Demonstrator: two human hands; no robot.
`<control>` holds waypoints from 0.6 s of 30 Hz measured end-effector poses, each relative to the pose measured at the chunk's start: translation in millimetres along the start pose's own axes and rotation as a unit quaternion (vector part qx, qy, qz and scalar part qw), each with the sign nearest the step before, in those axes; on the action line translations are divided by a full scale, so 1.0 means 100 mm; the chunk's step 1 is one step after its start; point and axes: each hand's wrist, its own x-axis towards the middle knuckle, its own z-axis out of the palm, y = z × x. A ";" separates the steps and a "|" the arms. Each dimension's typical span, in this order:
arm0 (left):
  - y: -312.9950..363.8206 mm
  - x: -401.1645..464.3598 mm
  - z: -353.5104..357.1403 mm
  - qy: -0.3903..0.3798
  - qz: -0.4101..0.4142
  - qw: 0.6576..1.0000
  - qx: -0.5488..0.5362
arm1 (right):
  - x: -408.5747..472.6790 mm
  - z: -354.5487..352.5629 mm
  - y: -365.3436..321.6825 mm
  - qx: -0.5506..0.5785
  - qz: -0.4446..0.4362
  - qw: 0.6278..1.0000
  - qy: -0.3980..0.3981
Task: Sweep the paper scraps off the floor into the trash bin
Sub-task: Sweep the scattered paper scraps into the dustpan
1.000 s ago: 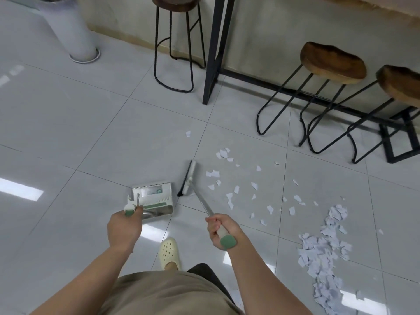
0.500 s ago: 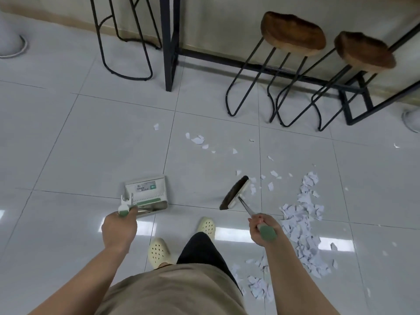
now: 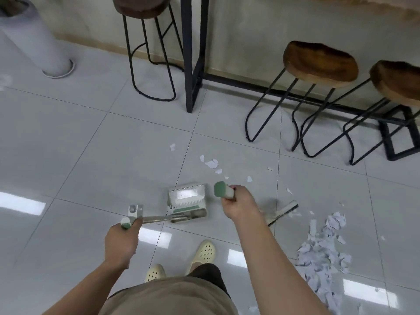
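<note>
My left hand (image 3: 121,241) grips the green-tipped handle of a white dustpan (image 3: 187,202) that rests on the grey tiled floor in front of my feet. My right hand (image 3: 238,204) holds the green-capped handle of a broom; its blurred head (image 3: 280,212) touches the floor just right of my hand. A big heap of white paper scraps (image 3: 322,251) lies at the lower right, beside the broom head. A few loose scraps (image 3: 212,164) sit farther out, beyond the dustpan. No trash bin can be seen.
Three wooden bar stools with black metal legs (image 3: 318,64) stand along the far wall by a black table frame (image 3: 193,53). A grey cylindrical base (image 3: 38,44) stands at the far left. My cream clogs (image 3: 203,252) are below the dustpan.
The broom head has swept right, to the edge of the paper heap, and my right hand has risen. The dustpan now sits nearer the middle. The camera view has shifted.
</note>
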 end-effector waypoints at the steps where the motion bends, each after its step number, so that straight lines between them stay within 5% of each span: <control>1: 0.06 0.01 0.03 0.004 0.004 1.000 0.005 | -0.04 0.16 0.07 -0.006 0.015 1.000 -0.023; 9: 0.54 0.21 0.07 0.059 0.000 0.998 -0.001 | -0.13 0.79 0.27 -0.104 0.100 0.980 -0.140; 18: 1.00 0.83 -0.19 0.114 -0.009 0.993 -0.031 | 0.38 1.62 0.46 -0.086 0.210 0.945 -0.235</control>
